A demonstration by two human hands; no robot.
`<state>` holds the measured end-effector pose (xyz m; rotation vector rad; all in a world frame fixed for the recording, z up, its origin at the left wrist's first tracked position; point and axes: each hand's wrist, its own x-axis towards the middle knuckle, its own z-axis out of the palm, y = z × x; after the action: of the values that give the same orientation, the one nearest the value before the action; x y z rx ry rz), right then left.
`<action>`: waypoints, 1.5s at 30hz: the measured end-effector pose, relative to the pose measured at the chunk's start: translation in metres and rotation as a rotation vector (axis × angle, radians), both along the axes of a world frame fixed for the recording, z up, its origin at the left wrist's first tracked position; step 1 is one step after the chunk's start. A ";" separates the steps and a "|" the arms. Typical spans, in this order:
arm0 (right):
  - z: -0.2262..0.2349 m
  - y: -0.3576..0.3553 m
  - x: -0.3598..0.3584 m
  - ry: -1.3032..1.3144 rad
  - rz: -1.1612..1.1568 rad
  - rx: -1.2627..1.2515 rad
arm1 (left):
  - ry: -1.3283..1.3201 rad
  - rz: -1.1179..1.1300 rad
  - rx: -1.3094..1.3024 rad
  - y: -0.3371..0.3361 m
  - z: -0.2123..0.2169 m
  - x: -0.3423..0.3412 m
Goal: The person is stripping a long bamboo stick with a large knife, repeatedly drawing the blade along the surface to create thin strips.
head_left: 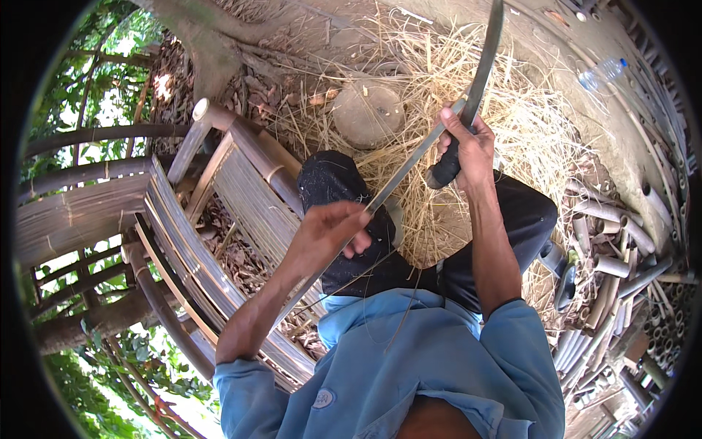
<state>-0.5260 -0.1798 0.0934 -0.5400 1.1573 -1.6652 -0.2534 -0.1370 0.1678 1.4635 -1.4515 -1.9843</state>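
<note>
My right hand (472, 146) is closed around the dark handle of a machete (484, 69), whose long curved blade points up and away from me. Against the blade near the handle lies one end of a long, thin bamboo strip (409, 162), with my right thumb pressed over it. The strip slants down to the left, across my lap. My left hand (336, 228) pinches it between thumb and fingers above my left knee, and its lower part runs on beneath my left forearm. Thin loose fibres hang near my blue shirt.
A bamboo bench (248, 197) stands close on my left. Beyond my knees, a round wooden block (368, 113) sits among pale shavings (526, 124). Cut bamboo pieces (607, 241) are heaped at the right, and a clear plastic bottle (603, 74) lies at the far right.
</note>
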 end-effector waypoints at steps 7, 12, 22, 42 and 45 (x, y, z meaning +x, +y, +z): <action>-0.005 -0.001 -0.004 -0.020 0.063 -0.012 | 0.172 0.216 -0.108 -0.038 -0.036 -0.010; -0.004 -0.004 -0.001 -0.021 0.054 -0.005 | 0.184 0.394 -0.123 -0.062 -0.028 0.062; 0.002 -0.010 0.018 -0.015 0.094 0.018 | 0.087 0.245 -0.106 -0.043 -0.017 0.007; 0.006 -0.024 0.020 -0.048 0.185 -0.026 | 0.119 0.507 0.084 0.031 -0.005 0.124; -0.004 -0.026 0.015 -0.050 0.196 0.008 | 0.056 0.739 0.001 0.035 0.000 0.176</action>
<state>-0.5109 -0.2060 0.0893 -0.5842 1.0402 -1.4972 -0.0777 -0.1017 0.1676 1.6120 -0.7140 -1.5333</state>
